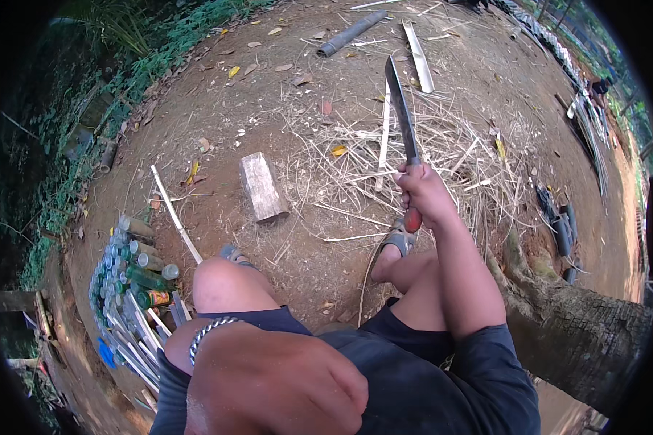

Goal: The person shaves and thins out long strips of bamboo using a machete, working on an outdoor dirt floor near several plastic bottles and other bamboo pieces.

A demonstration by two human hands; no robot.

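My right hand [424, 192] is wrapped round the red handle of a machete [402, 109], whose long dark blade points up and away from me. Close to the camera, in front of my dark shirt, my left hand [283, 384] is closed with its fingers curled; whatever it may hold is hidden. A chain bracelet [209, 337] circles that wrist. On the ground ahead, left of the machete, lies a short squared wood block [263, 187]. Beneath and beyond the blade spreads a litter of pale split strips and shavings [457, 145].
Several glass bottles [141, 264] and a bundle of pale strips [134, 333] lie by my left knee. A thin stick [174, 210] leans there. Thick tree trunk [580, 326] stands at my right. Farther off lie a bamboo tube [352, 34] and a split half [417, 58].
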